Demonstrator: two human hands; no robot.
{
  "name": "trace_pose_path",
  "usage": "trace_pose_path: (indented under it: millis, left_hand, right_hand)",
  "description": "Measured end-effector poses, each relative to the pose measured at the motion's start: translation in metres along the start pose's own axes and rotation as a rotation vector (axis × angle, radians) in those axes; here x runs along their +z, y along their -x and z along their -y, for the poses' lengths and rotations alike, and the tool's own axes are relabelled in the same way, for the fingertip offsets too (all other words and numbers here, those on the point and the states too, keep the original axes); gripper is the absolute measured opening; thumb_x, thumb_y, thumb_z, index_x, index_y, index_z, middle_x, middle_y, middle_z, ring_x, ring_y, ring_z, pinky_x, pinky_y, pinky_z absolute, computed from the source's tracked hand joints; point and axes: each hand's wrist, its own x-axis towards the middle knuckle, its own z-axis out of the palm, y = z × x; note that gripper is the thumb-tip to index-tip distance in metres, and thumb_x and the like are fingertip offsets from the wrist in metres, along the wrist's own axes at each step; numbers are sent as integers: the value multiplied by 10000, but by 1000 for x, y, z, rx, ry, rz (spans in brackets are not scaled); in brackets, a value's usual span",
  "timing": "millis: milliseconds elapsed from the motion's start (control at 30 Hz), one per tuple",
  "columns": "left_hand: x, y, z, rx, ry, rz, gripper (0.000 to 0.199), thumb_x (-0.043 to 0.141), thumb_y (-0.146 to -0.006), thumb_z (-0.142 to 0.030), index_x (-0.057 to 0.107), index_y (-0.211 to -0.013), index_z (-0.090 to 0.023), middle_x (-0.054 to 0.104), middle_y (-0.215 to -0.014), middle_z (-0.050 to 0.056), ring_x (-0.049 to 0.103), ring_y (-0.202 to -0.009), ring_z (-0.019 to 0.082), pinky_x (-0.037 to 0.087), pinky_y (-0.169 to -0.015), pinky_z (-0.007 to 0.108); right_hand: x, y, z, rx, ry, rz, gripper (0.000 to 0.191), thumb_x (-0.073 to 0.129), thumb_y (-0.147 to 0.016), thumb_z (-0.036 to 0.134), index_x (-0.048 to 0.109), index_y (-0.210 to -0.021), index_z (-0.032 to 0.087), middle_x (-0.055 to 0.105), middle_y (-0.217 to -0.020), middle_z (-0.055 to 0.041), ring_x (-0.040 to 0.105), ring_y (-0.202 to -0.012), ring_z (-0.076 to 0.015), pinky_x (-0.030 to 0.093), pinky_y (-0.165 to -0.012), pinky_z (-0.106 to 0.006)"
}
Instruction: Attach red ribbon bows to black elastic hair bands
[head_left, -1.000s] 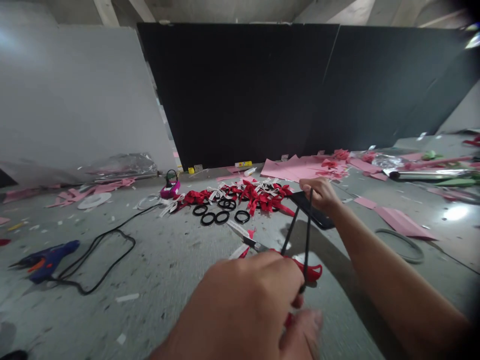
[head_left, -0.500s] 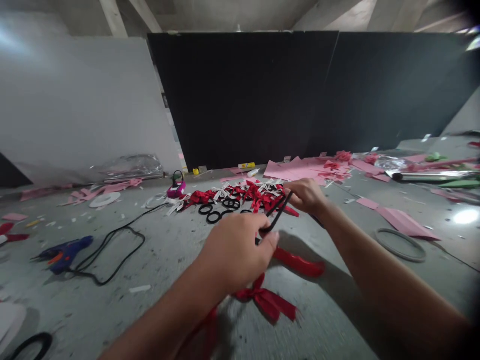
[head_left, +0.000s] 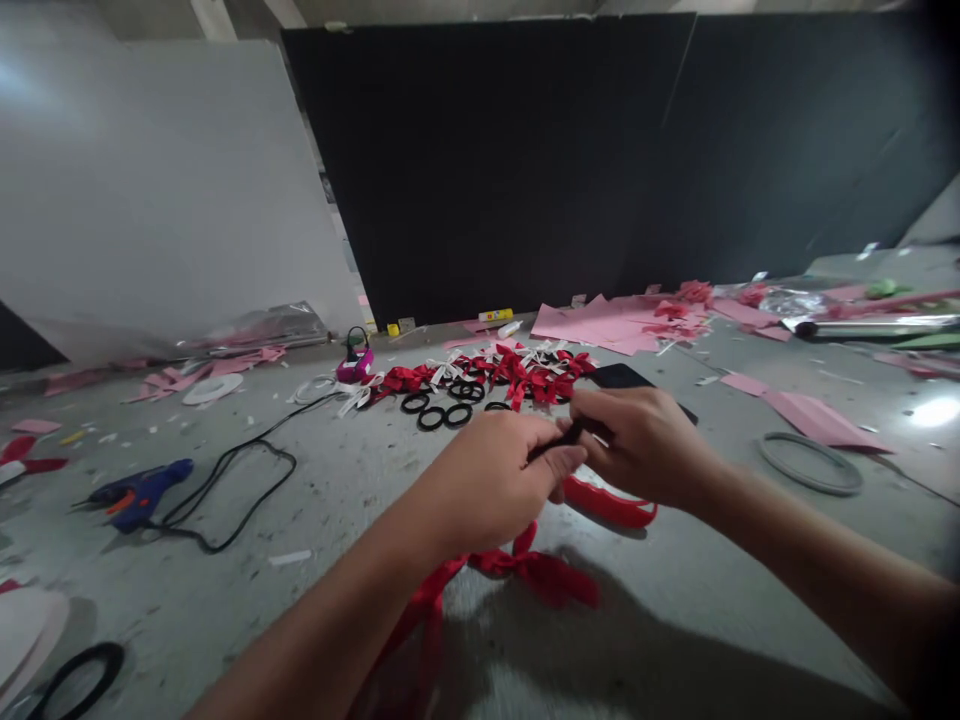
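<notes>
A dark hair tie (head_left: 556,440) is pinched between my two hands, mostly covered by the fingers. My left hand (head_left: 495,480) is closed on one side of it, and my right hand (head_left: 645,440) is closed on the other, the fingertips almost meeting. Just below them lies a curved red handle (head_left: 611,503), its far end hidden behind the hands. A red ribbon bow (head_left: 551,578) is nearer to me, partly behind my left wrist. Beyond the hands several black hair ties (head_left: 431,418) lie by a heap of red and white bows (head_left: 517,375).
At left are a blue glue gun (head_left: 142,492) with a black cord (head_left: 225,540) and a white disc (head_left: 214,389). A flat black object (head_left: 622,377) sits behind my right hand. Pink sheets (head_left: 592,325) and a grey ring (head_left: 810,465) are at right. A black board (head_left: 510,160) stands behind.
My right hand has come down and towards my left hand, so the black hair tie is no longer stretched out between them. The flat black object now shows more. The view has tilted slightly down.
</notes>
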Motion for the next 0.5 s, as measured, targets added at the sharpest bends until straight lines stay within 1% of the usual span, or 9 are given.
trace_pose_path:
  millis: [100, 167, 233, 300, 400, 433, 500]
  left_hand:
    - [14, 1, -4, 37, 121, 126, 266, 509, -908, -352, 666, -770, -188, 583, -642, -8, 453, -547, 102, 321, -516, 253]
    - [23, 2, -6, 11, 220, 230, 265, 523, -899, -366, 668, -774, -182, 564, -622, -7, 442, -514, 98, 326, -494, 249]
    - [32, 2, -9, -28, 270, 292, 294, 527, -896, -402, 677, -783, -175, 587, -638, 10, 476, -518, 108, 357, -501, 255]
    - [39, 2, -14, -50, 248, 300, 304, 543, -886, -420, 686, -778, -174, 614, -670, 24, 513, -559, 122, 386, -532, 261]
    - [45, 5, -24, -52, 123, 231, 264, 576, -868, -397, 681, -756, -182, 630, -715, 25, 536, -630, 133, 403, -583, 259]
    - [46, 8, -26, -37, 73, 210, 240, 593, -858, -385, 676, -752, -186, 638, -739, 24, 544, -653, 133, 406, -598, 255]
    - [48, 19, -23, 36, 0, 204, 209, 635, -828, -363, 655, -716, -188, 662, -850, 30, 565, -699, 128, 411, -625, 240]
  right_hand:
    - [7, 24, -2, 101, -177, 3, 214, 468, -846, 310, 444, -662, 203, 453, -524, 23, 363, -484, -107, 240, -500, -271]
    - [13, 37, -3, 135, -276, -18, 291, 467, -890, 338, 409, -636, 207, 400, -505, 40, 341, -470, -98, 244, -488, -259]
    - [20, 47, -8, 127, -294, -57, 325, 474, -907, 347, 388, -625, 208, 383, -509, 45, 329, -470, -95, 243, -489, -257]
    - [25, 53, -16, 55, -247, -70, 305, 489, -896, 349, 398, -641, 208, 410, -532, 39, 332, -481, -98, 236, -500, -267]
    - [27, 57, -35, -35, -178, -59, 293, 467, -879, 384, 400, -652, 212, 436, -546, 25, 330, -485, -110, 230, -507, -286]
    - [25, 57, -41, -52, -159, -57, 299, 445, -877, 401, 397, -649, 213, 438, -543, 20, 328, -483, -114, 229, -507, -291]
    - [22, 56, -55, -77, -103, -59, 312, 404, -873, 424, 394, -642, 216, 440, -539, 14, 332, -477, -119, 234, -508, -296]
